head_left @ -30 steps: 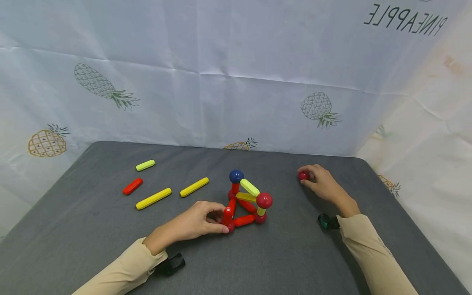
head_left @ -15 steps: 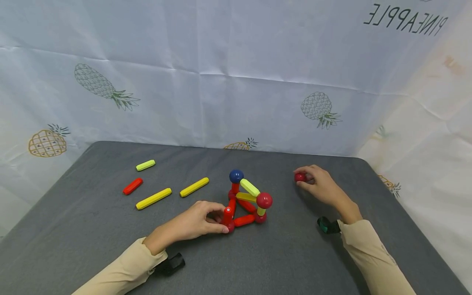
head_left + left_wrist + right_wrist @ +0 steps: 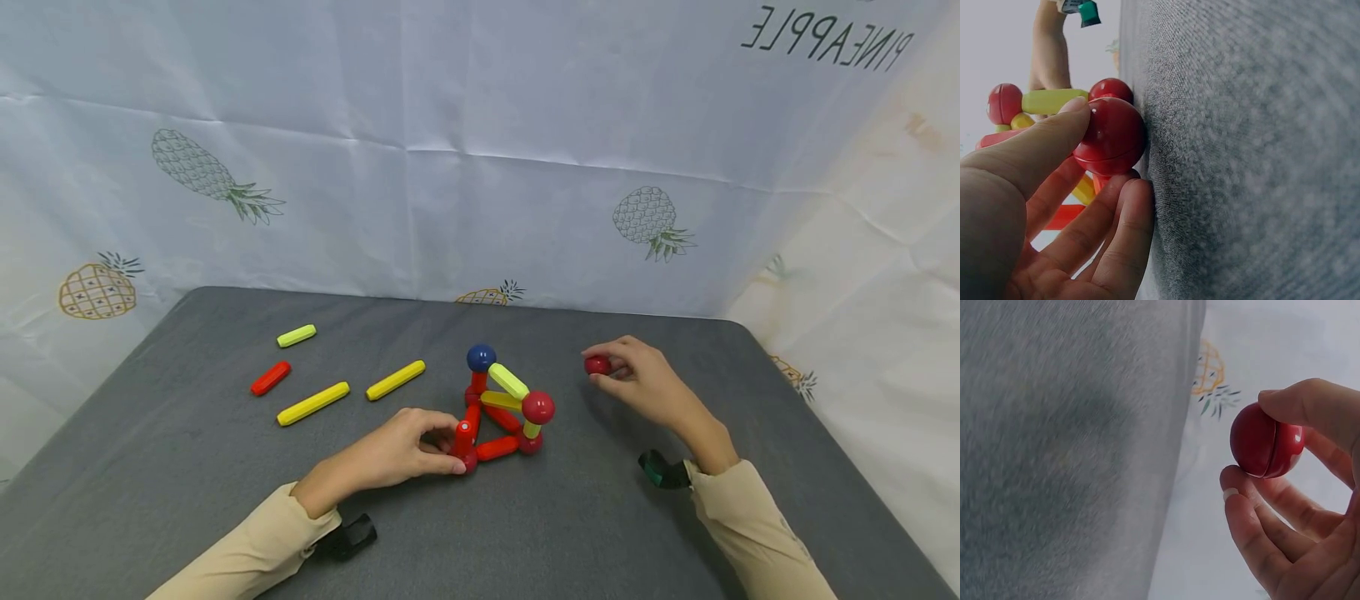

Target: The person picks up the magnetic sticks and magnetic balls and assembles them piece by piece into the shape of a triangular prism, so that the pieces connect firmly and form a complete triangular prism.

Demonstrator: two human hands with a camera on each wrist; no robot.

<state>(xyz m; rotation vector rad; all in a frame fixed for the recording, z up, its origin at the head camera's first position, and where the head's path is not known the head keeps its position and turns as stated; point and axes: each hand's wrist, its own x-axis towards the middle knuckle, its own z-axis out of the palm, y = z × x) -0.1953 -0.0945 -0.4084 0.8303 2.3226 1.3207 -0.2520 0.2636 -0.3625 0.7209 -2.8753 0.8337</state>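
Note:
A frame of rods and balls stands mid-table in the head view, with red rods (image 3: 497, 449) along its base. A blue ball (image 3: 481, 358) tops its back corner and a red ball (image 3: 537, 407) its right one, joined by a pale yellow-green rod (image 3: 508, 382). My left hand (image 3: 397, 450) pinches the near-left corner ball (image 3: 1110, 137) between thumb and fingers; an upright red rod (image 3: 464, 437) rises from that ball. To the right of the frame, my right hand (image 3: 645, 379) holds a loose red ball (image 3: 1267, 441) between thumb and fingertips, raised off the table.
Left of the frame lie two long yellow rods (image 3: 313, 404), a short red rod (image 3: 271, 378) and a short yellow-green rod (image 3: 296, 336). A pale curtain (image 3: 360, 167) printed with pineapples hangs behind the grey table (image 3: 600, 533).
My right hand has carried the loose red ball a little to the left, toward the frame. The left hand and the frame have stayed in place.

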